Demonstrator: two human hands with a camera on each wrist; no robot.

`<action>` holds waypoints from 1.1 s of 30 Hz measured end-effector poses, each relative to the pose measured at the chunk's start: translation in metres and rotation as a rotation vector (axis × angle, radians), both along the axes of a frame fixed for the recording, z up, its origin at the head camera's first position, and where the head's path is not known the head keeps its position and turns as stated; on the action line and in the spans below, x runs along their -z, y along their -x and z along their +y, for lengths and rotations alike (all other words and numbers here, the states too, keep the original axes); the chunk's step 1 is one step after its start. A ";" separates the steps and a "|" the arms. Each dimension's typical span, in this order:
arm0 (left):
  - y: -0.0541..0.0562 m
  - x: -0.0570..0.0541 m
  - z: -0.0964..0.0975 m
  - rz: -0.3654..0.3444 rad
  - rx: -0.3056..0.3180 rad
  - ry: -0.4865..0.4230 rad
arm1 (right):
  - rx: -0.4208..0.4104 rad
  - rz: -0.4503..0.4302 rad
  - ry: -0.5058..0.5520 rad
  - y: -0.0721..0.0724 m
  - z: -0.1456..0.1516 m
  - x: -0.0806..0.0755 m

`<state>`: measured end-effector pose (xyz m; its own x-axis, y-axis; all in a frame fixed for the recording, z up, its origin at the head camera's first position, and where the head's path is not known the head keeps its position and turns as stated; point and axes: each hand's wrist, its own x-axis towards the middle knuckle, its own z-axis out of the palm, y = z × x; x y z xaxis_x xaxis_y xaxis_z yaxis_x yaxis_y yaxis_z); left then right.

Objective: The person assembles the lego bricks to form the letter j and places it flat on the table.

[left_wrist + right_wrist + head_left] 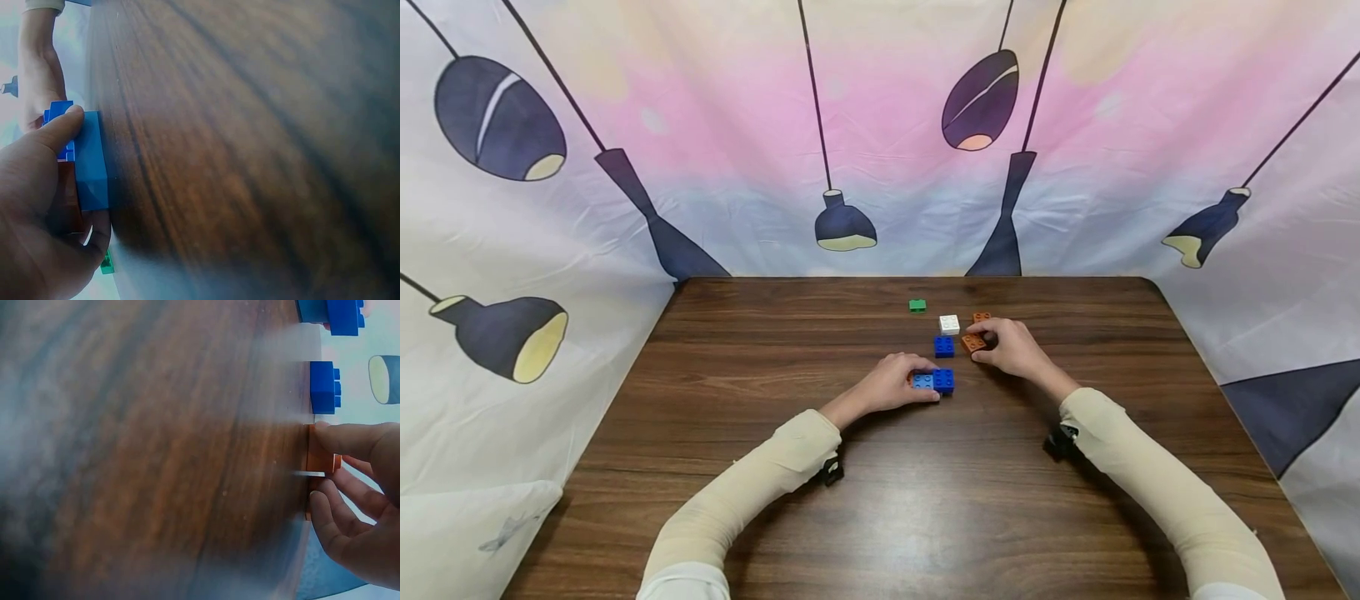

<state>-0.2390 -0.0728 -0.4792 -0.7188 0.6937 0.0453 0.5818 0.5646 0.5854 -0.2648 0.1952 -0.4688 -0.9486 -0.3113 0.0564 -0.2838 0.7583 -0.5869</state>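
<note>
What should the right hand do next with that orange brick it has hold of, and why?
Probably lift the orange brick clear of the table and carry it toward the blue bricks held by the left hand. The right hand already pinches it, it sits on the wood, and the left hand steadies the blue pair nearby.

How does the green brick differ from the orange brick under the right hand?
The green brick lies alone at the far side of the table, untouched; the orange brick is pinched by the right hand. The green brick sits apart from the cluster; the orange brick lies beside the dark blue brick and white brick. Both are small studded bricks resting on the table.
</note>
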 end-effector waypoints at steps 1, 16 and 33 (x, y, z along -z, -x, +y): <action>0.000 0.000 0.000 -0.001 0.000 0.000 | -0.002 0.001 0.001 0.000 0.000 0.000; 0.000 0.002 0.001 -0.003 -0.018 -0.002 | -0.001 0.039 -0.036 -0.002 0.001 -0.003; -0.001 -0.001 0.001 -0.016 -0.017 -0.022 | -0.047 0.044 0.049 -0.026 -0.005 -0.025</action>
